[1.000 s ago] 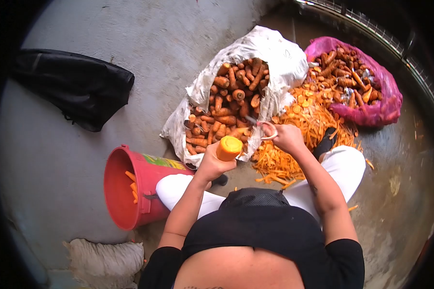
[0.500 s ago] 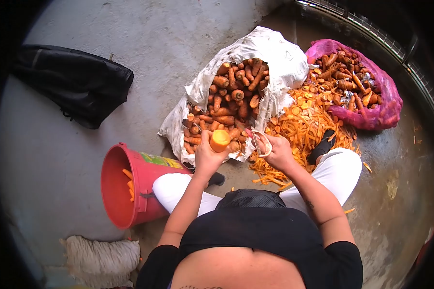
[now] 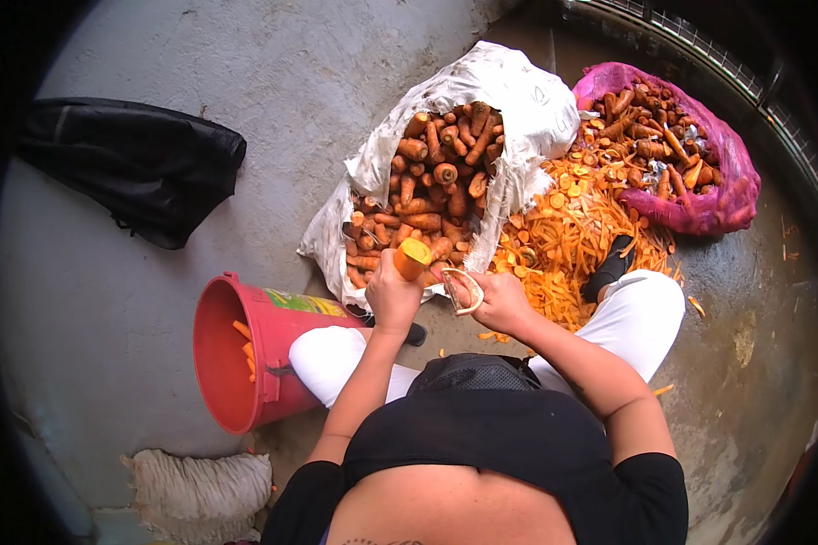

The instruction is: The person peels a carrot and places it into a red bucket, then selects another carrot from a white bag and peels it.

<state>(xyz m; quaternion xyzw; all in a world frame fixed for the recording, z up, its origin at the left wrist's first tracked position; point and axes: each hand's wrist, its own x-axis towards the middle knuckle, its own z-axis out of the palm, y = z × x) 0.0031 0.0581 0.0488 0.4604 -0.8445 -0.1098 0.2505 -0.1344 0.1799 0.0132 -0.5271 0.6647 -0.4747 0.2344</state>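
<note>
A thick orange carrot (image 3: 413, 258) with a cut end is gripped in my left hand (image 3: 394, 296), the cut end facing up. My right hand (image 3: 503, 304) is closed on a light-coloured peeler (image 3: 464, 292), which is beside the carrot. Just beyond my hands, an open white sack (image 3: 532, 104) holds many unpeeled carrots (image 3: 418, 215). Orange peelings and cut slices (image 3: 563, 241) are heaped on the floor to the right of the sack.
A red bucket (image 3: 277, 363) lies on its side at the left with a few peeled carrots inside. A pink mesh sack (image 3: 734, 195) of carrots lies at the far right. Black cloth (image 3: 145, 163) is at the left, and a pale sack (image 3: 200, 490) at the lower left.
My right hand has moved left with the peeler, closer to the carrot. My left hand still grips the carrot, now tilted slightly differently.
</note>
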